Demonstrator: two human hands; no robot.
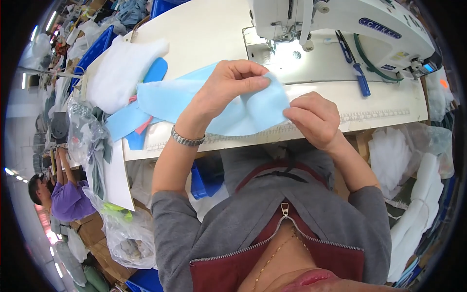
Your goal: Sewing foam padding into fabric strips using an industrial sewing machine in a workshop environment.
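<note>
A light blue piece of fabric (253, 111) is stretched between my two hands at the near side of the sewing table. My left hand (232, 83) pinches its upper edge between thumb and fingers, just left of the sewing machine's needle area. At its right corner, the fingertips of my right hand (315, 117) are closed on the cloth. Further left the fabric runs on to more light blue strips (127, 119), with a small pink piece (144, 125) among them. The sewing machine (287, 17) stands just beyond my hands, its lamp lighting the metal plate.
White padding (121, 73) lies at the table's left, beside a darker blue piece (155, 69). Right of the needle are black snips (344, 47) and a blue-handled screwdriver (362, 82). A measuring tape (374, 115) runs along the front edge. Another person in purple (73, 202) works far left.
</note>
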